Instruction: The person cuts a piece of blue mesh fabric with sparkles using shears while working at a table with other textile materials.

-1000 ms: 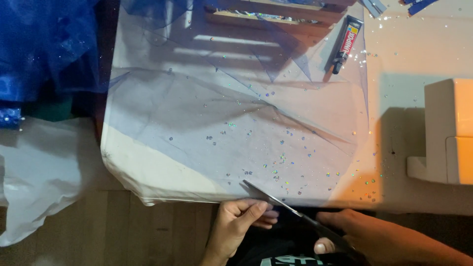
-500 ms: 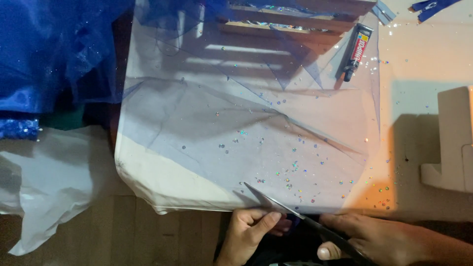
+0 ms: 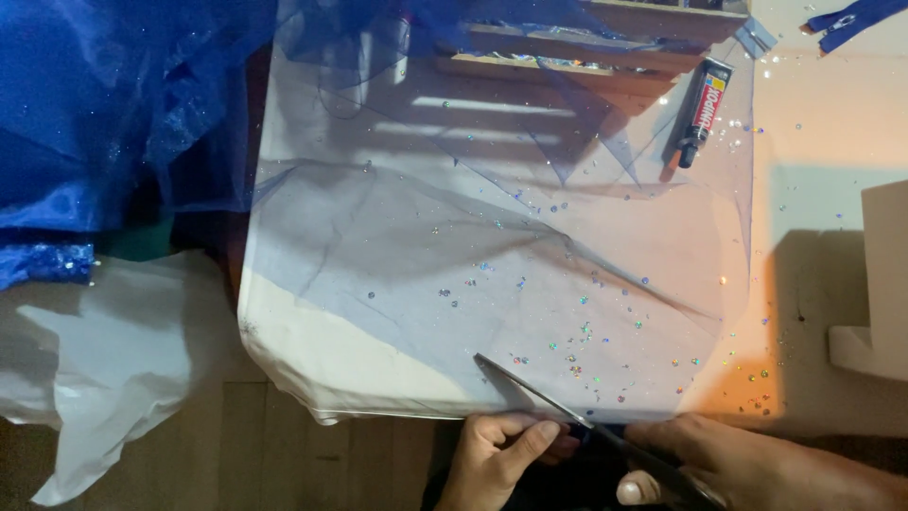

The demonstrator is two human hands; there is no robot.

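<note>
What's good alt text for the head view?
A right hand runs long metal scissors into sheer blue sequinned tulle spread over a white table, while the left hand grips the fabric's near edge. A black glue tube lies beyond.

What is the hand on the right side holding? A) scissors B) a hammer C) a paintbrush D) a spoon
A: the right hand grips the scissors, whose long blade lies on the sheer blue fabric at the table's near edge, with the left hand pinching the fabric beside it.
</note>
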